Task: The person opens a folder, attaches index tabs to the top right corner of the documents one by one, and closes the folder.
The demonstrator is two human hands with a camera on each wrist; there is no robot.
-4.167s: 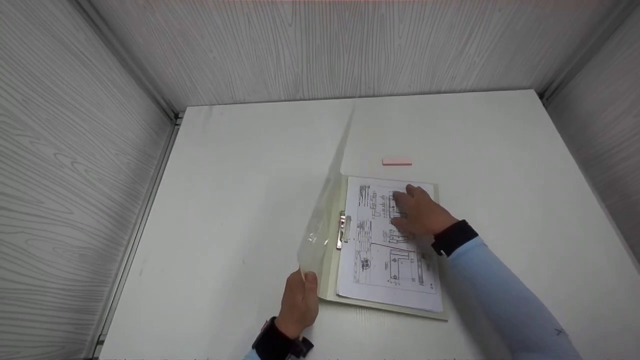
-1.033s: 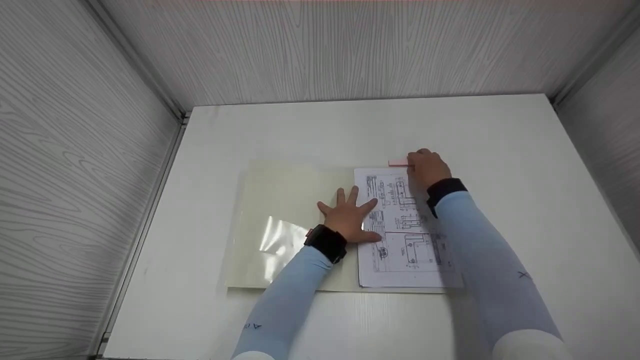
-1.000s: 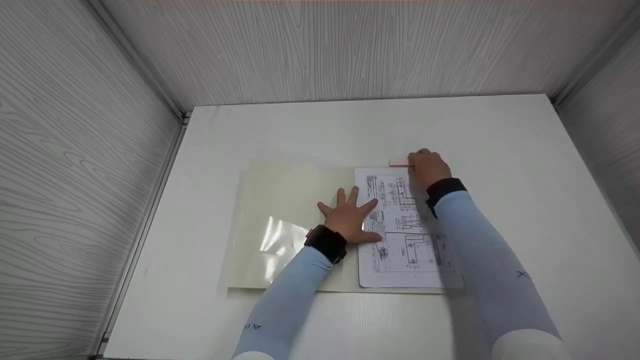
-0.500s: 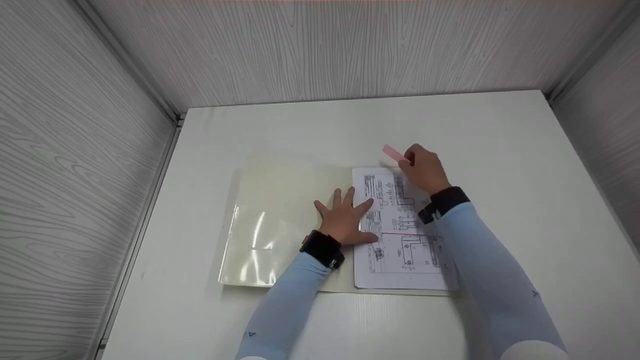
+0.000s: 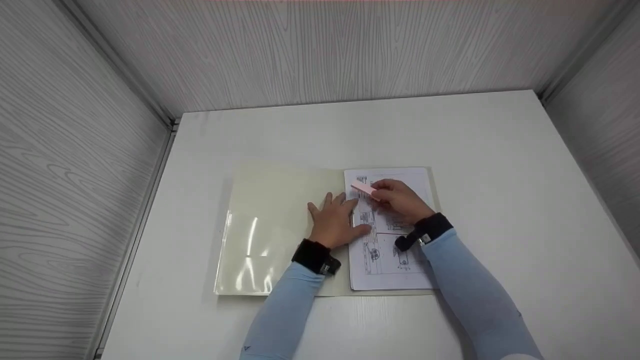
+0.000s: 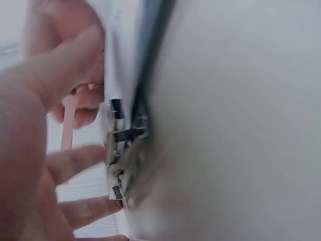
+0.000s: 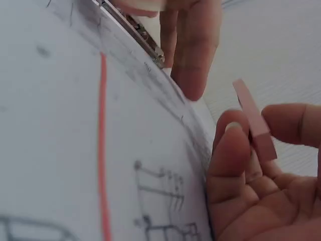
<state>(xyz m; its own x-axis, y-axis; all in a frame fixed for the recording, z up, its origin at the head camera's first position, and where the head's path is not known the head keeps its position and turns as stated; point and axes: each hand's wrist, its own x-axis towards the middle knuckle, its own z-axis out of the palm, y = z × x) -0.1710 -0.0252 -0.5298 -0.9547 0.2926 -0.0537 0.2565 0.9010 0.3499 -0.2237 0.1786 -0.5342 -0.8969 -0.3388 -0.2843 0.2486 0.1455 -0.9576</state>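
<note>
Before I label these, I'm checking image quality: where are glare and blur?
Head: glare streaks the folder cover, in its lower part; left wrist: the metal clip looks smeared; right wrist: the printed sheet is soft, while the pink strip looks crisper.

Seen from above, the left hand (image 5: 331,225) hides most of the clip (image 6: 125,135), which the left wrist view shows only blurred. The right hand (image 5: 400,201) covers one end of the strip (image 5: 362,187) and part of the sheet (image 5: 382,242), its lettering too small for me to read. Both sleeves (image 5: 282,315) get cut off below.
</note>
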